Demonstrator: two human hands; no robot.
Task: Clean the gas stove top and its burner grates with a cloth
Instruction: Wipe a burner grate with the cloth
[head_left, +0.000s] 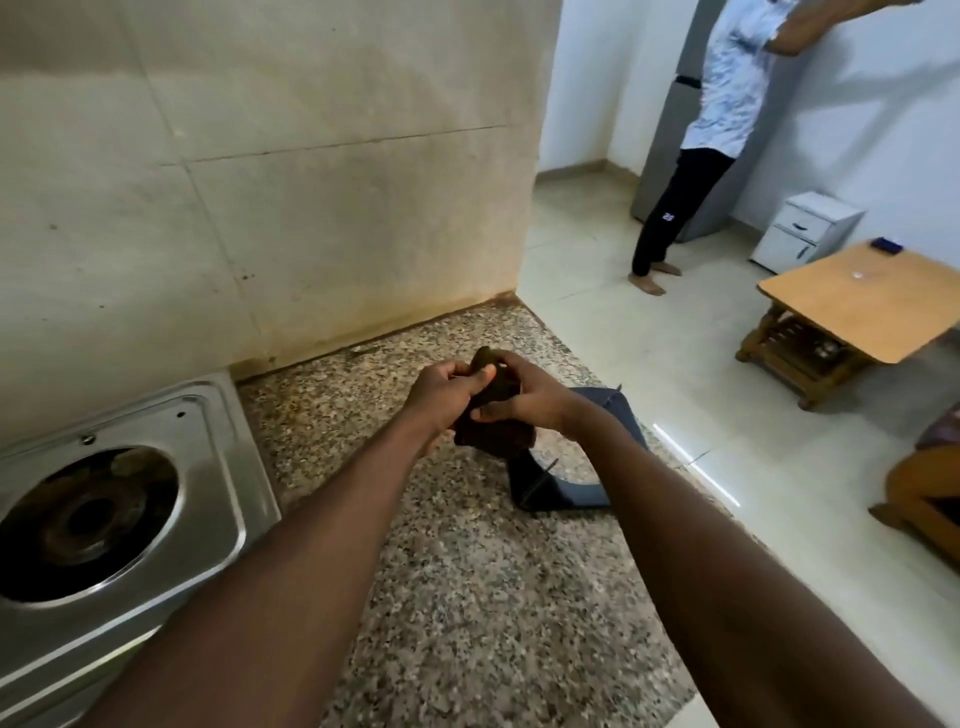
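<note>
A steel gas stove top (218, 467) sits at the lower left, its round burner well (83, 525) bare, with no grate on it. Over the speckled granite counter (467, 597) both my hands hold a dark brown cloth (496, 395). My left hand (441, 397) pinches its upper part between thumb and fingers. My right hand (530, 400) grips it from the right, thumb underneath. A dark blue-black burner grate (561, 483) lies on the counter just beneath my right wrist, partly hidden by my arm.
A stained tiled wall (260, 208) rises behind the counter. The counter's edge drops to the pale floor on the right. A person (691, 156) stands by a grey fridge at the back. A wooden table (857, 306) and a small white cabinet (805, 228) stand at the right.
</note>
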